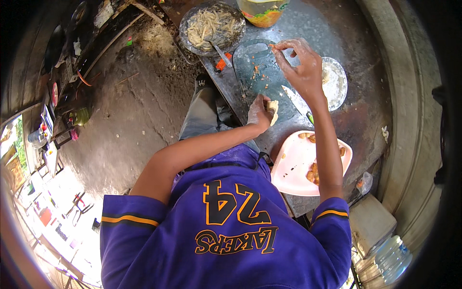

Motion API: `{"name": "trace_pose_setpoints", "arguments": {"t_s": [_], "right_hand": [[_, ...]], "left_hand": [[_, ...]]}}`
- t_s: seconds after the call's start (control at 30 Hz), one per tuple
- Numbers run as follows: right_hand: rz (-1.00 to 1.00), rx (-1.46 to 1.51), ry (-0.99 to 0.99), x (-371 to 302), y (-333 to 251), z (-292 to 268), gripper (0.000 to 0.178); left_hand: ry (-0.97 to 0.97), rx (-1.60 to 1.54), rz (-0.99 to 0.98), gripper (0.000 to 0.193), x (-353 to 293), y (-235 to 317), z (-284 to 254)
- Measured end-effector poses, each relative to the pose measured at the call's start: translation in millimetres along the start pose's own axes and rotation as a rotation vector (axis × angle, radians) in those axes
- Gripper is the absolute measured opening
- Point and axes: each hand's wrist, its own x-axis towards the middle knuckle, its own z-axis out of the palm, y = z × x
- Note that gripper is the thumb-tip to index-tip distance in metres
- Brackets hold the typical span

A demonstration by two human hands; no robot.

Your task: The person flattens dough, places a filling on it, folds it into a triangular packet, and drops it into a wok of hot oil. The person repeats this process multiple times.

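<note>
My left hand (pixel 258 114), dusted white, is closed round a pale piece of dough (pixel 273 111) at the near edge of a dark cutting board (pixel 245 50). Over the board's far right side, my right hand (pixel 299 60) has its thumb and forefinger pinched on a small orange bit (pixel 273 45). Orange crumbs (pixel 256 71) lie scattered on the board. Between my hands rests a knife (pixel 296 98) with a green handle, on the board's right side. A round plate (pixel 339 82) with white powder sits beyond my right wrist.
A bowl (pixel 185 26) of floury pale strips stands far left, with a spoon (pixel 222 55) leaning out. Behind the board is a yellow-green container (pixel 264 6). A pink tray (pixel 291 156) with brown pieces lies under my right forearm. Large plastic bottles (pixel 390 257) are lower right.
</note>
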Motion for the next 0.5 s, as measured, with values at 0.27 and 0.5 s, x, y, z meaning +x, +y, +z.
{"name": "trace_pose_setpoints", "arguments": {"t_s": [0.27, 0.5], "right_hand": [[0.123, -0.003, 0.017, -59.1, 23.2, 29.8, 0.018], [0.454, 0.043, -0.141, -139.4, 28.9, 48.8, 0.031]], "left_hand": [[-0.432, -0.283, -0.102, 0.033, 11.1, -18.9, -31.2], [-0.612, -0.402, -0.327, 0.041, 19.1, -18.6, -91.2]]}}
